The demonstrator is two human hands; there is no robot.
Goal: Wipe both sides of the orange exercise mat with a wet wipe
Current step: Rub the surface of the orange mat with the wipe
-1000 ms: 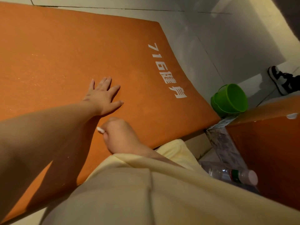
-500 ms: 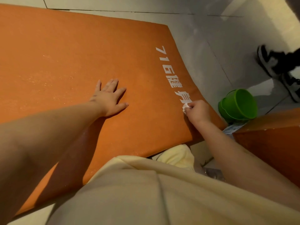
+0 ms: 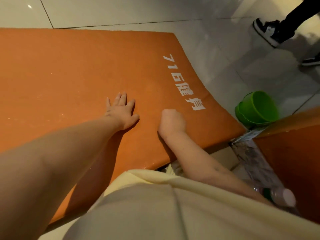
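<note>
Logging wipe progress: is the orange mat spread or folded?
Spread: the orange mat lies open in one layer on the floor, white print up, left hand flat on it.

This looked like a gym or fitness studio. A large orange mat (image 3: 69,75) lay flat on a pale, glossy tiled floor (image 3: 121,11), with a white print (image 3: 183,82) of "716" and Chinese characters along its right end, like a club's marking. Another orange pad (image 3: 290,161) of the same colour stood near right. A green bucket (image 3: 258,108) sat between them, a plastic bottle (image 3: 284,198) lay nearer, and someone's black-and-white sneakers (image 3: 266,32) stood at far right.
</note>
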